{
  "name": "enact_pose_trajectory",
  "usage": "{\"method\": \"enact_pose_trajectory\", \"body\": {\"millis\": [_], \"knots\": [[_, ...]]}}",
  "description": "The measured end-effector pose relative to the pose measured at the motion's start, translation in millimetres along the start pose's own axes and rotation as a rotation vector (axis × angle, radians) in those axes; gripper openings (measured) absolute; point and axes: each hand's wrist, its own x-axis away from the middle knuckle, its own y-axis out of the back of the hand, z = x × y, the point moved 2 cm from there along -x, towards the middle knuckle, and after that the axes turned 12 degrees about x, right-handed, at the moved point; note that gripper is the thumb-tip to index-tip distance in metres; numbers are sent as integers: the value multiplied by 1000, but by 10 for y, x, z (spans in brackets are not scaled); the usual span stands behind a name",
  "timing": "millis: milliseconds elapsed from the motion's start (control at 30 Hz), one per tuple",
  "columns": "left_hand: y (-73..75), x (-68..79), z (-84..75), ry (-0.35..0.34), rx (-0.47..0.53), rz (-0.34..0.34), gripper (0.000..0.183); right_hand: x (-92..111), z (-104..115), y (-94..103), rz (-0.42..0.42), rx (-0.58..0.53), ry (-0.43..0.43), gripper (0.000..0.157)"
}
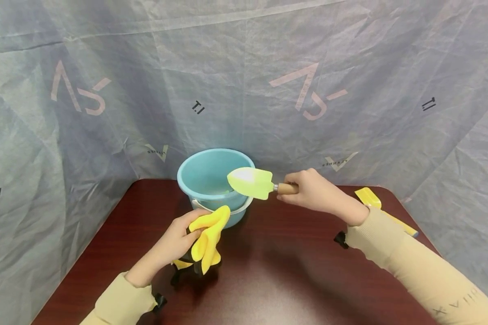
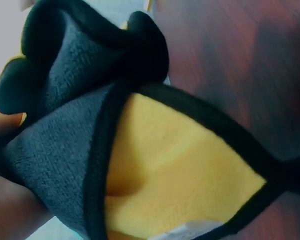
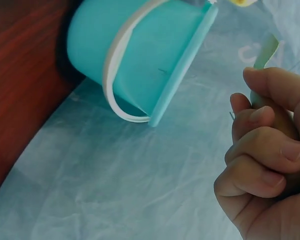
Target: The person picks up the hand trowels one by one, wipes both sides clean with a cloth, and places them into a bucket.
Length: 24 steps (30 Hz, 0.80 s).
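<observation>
My right hand [image 1: 311, 192] grips the wooden handle of a garden trowel [image 1: 250, 181], its pale green blade pointing left near the bucket's right rim. In the right wrist view the fingers [image 3: 260, 145] curl round that handle. A light blue bucket [image 1: 187, 180] with a white handle stands upright at the back of the table. In front of it my left hand [image 1: 180, 234] holds a bunched yellow cloth [image 1: 211, 234]. Up close in the left wrist view, the cloth [image 2: 155, 160] shows a dark grey side and black edging. What lies deep inside the bucket is mostly hidden.
A small yellow tool [image 1: 368, 197] with a long handle lies at the table's right side, partly behind my right sleeve. The dark red table [image 1: 288, 280] backs onto a grey fabric sheet [image 1: 244, 90] hanging behind and at both sides.
</observation>
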Motion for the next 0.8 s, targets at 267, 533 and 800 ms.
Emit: {"method": "enact_pose_trajectory", "body": {"millis": [267, 533, 800], "knots": [[-83, -5, 16, -106, -239, 21, 39, -357, 60, 77, -28, -14, 43, 37], [-159, -8, 25, -220, -452, 31, 38, -672, 123, 60, 31, -40, 20, 23], [-228, 1, -10, -294, -695, 41, 44, -973, 199, -51, 108, -59, -4, 10]]}}
